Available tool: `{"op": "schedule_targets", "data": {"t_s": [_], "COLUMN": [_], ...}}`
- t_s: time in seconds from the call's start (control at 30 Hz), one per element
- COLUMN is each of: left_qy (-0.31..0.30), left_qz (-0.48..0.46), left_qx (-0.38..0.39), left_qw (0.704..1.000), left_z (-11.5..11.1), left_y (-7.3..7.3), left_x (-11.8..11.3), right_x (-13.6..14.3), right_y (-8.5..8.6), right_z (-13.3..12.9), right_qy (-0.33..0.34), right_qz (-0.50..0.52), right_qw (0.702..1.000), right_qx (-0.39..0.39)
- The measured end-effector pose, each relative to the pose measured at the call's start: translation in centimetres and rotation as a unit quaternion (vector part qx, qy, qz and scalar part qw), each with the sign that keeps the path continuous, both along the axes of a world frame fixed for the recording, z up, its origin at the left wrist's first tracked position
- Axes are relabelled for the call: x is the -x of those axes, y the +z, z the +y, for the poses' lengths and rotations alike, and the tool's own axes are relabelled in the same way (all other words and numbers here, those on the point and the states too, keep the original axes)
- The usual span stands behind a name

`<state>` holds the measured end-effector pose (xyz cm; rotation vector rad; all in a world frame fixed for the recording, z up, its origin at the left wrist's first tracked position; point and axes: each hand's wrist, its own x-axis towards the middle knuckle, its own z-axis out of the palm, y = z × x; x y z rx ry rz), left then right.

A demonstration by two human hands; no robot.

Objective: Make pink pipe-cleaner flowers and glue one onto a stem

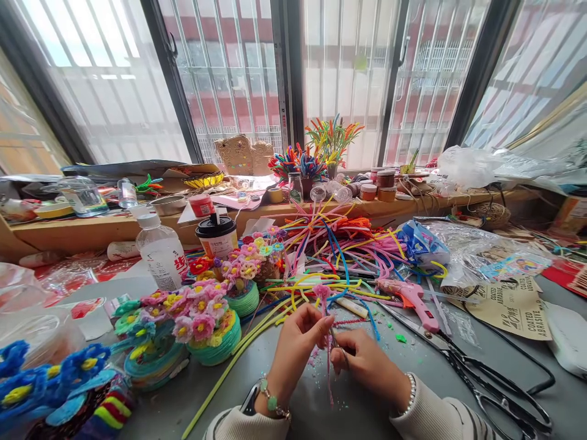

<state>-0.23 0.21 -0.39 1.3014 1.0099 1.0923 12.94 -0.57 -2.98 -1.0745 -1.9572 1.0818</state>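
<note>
The pink fuzzy stem is held between the two hands above the grey table, its long axis nearly upright in view, fluffy head at the far end and thin tail pointing down toward the wearer. Just beyond the head lie yellow pipe cleaners and a white tube; a red pipe cleaner crosses behind the fingers. The pink glue gun and large black-handled scissors lie to the right, pink flowers to the left. Fingers cover the stem's middle. The left hand has thumb and forefinger together, pinched on the stem; the right hand is curled around a small metal tool (mostly hidden, so I cannot name it) right beside the stem
</note>
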Motion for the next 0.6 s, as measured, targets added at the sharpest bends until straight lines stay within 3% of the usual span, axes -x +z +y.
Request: {"op": "schedule_targets", "data": {"t_s": [0.33, 0.6], "left_qy": [-0.004, -0.019], "left_qz": [-0.014, -0.016], "left_qx": [-0.002, 0.004], "left_qw": [1.000, 1.000], "left_z": [0.1, -0.1], "left_y": [0.0, 0.3], "left_x": [-0.1, 0.0], "right_x": [-0.2, -1.0], "right_y": [0.0, 0.4], "right_z": [-0.2, 0.4], "right_qy": [0.068, 0.096], "right_qz": [0.061, 0.042], "right_qw": [0.995, 0.994], "right_qx": [0.035, 0.028]}}
